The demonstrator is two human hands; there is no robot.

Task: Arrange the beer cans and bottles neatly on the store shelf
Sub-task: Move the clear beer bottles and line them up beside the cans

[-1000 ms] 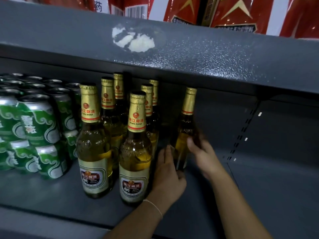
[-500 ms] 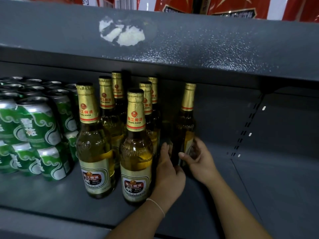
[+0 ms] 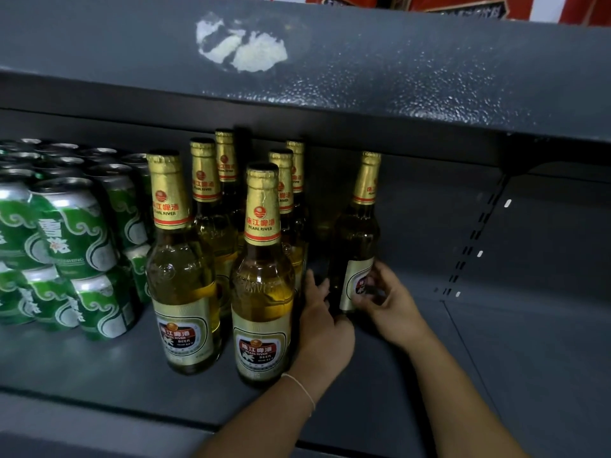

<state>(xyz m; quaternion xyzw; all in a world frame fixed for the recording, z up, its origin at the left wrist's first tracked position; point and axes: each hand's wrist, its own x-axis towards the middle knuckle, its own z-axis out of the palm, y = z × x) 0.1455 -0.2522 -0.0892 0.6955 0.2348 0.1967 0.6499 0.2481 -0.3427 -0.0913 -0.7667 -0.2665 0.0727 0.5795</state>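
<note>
Both hands hold a lone beer bottle [image 3: 358, 239] upright on the shelf [image 3: 496, 342], right of the bottle cluster [image 3: 231, 246]: right hand [image 3: 390, 302] curled round its partly hidden label, left hand [image 3: 322, 322] against its shadowed side, grip unclear.

Glossy clear glass on the bottles [image 3: 263, 282], crinkled gold foil [image 3: 263, 193] at the necks, shiny printed metal cans [image 3: 74, 226], and a matt, pebbly painted-metal shelf [image 3: 396, 77].
</note>
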